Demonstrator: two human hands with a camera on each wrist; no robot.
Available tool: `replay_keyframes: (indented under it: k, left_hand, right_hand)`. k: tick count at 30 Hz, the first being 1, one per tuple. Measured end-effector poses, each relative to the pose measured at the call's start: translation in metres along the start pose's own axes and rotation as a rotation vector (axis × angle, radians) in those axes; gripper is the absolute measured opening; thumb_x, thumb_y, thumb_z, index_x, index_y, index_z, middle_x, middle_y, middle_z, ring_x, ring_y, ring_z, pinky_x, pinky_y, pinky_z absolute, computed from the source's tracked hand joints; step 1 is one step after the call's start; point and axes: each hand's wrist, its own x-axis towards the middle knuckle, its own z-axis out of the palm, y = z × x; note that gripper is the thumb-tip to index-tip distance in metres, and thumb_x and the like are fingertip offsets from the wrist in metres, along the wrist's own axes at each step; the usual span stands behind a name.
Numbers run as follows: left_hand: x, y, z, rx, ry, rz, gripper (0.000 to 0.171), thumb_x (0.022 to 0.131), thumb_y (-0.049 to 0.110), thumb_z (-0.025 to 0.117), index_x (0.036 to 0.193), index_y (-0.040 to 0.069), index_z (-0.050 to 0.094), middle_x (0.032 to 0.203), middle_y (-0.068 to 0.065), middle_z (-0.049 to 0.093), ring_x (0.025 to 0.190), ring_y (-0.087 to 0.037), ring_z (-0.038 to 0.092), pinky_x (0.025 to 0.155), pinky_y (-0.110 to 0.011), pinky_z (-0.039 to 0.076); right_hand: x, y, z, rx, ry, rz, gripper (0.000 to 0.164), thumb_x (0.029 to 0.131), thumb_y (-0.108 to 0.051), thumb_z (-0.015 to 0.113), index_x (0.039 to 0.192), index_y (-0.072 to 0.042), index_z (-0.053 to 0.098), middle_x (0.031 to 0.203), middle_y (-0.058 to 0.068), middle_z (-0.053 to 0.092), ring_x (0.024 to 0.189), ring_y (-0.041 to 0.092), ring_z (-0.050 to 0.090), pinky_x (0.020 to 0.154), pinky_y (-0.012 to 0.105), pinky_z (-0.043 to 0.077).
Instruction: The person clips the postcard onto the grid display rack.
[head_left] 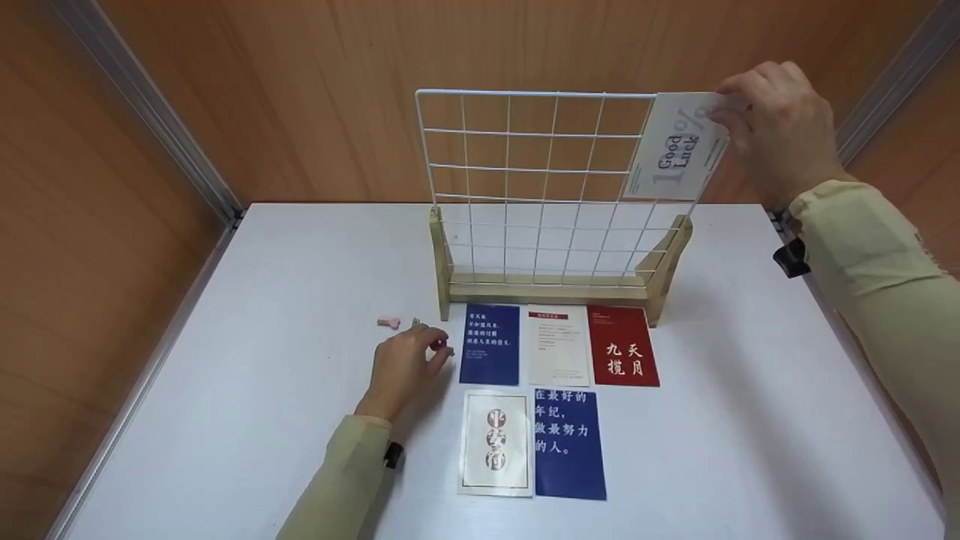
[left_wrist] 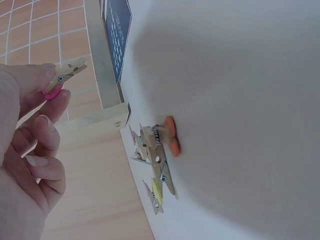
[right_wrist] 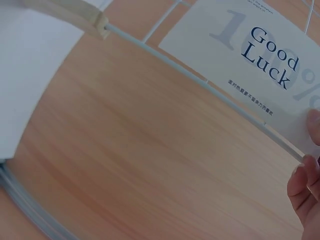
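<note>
My right hand [head_left: 791, 124] pinches the upper right corner of a white "Good Luck" card [head_left: 679, 161] against the top right of a white wire grid [head_left: 529, 169]. In the right wrist view the card [right_wrist: 250, 55] lies along the grid's side wire, with fingertips at its corner. My left hand [head_left: 405, 367] is above the table, left of the cards. Between its thumb and index finger it pinches a small wooden clothespin [left_wrist: 65, 75] with a pink decoration. Several more clothespins [left_wrist: 159, 160], one with an orange decoration, lie on the table near that hand.
The grid stands in a wooden base [head_left: 547, 289]. Before it lie a blue card [head_left: 490, 360], a white card [head_left: 559, 356], a red card [head_left: 619, 326], a cream card [head_left: 476, 469] and another blue card [head_left: 566, 476]. A pink clothespin [head_left: 388, 323] lies left of the base.
</note>
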Motion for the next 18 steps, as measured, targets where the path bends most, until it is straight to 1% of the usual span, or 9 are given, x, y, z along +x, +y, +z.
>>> replay_keyframes:
  k: [7, 11, 15, 18]
  left_hand:
    - [0.004, 0.002, -0.005, 0.011, 0.009, 0.021, 0.014, 0.085, 0.019, 0.08, 0.096, 0.012, 0.076, 0.084, 0.0, 0.071, 0.07, -0.014, 0.064, 0.06, -0.033, 0.052]
    - [0.006, 0.002, -0.006, 0.012, 0.015, 0.032, 0.013, 0.085, 0.018, 0.079, 0.096, 0.011, 0.076, 0.084, 0.0, 0.071, 0.069, -0.016, 0.065, 0.059, -0.033, 0.052]
    - [0.01, 0.004, -0.009, -0.012, 0.012, 0.045, 0.014, 0.085, 0.017, 0.079, 0.096, 0.009, 0.076, 0.085, -0.001, 0.072, 0.072, -0.018, 0.067, 0.061, -0.033, 0.053]
    - [0.015, 0.006, -0.015, -0.005, 0.012, 0.05, 0.013, 0.086, 0.017, 0.079, 0.096, 0.01, 0.076, 0.085, -0.001, 0.072, 0.071, -0.018, 0.067, 0.063, -0.033, 0.053]
  right_hand:
    - [0.001, 0.001, 0.005, 0.009, 0.03, -0.005, 0.023, 0.097, -0.01, 0.063, 0.116, 0.003, 0.065, 0.111, 0.02, 0.061, 0.105, 0.034, 0.051, 0.086, 0.054, 0.048]
    - [0.001, 0.001, 0.008, 0.02, 0.025, -0.002, 0.024, 0.098, -0.01, 0.063, 0.118, 0.003, 0.065, 0.112, 0.02, 0.06, 0.106, 0.034, 0.052, 0.089, 0.054, 0.048]
    - [0.002, 0.001, 0.009, 0.035, 0.024, 0.0, 0.024, 0.097, -0.01, 0.063, 0.118, 0.003, 0.065, 0.112, 0.02, 0.059, 0.105, 0.035, 0.054, 0.089, 0.054, 0.048]
    - [0.0, 0.001, 0.01, 0.038, 0.023, 0.003, 0.025, 0.098, -0.01, 0.063, 0.118, 0.004, 0.065, 0.111, 0.021, 0.058, 0.103, 0.036, 0.056, 0.088, 0.054, 0.049]
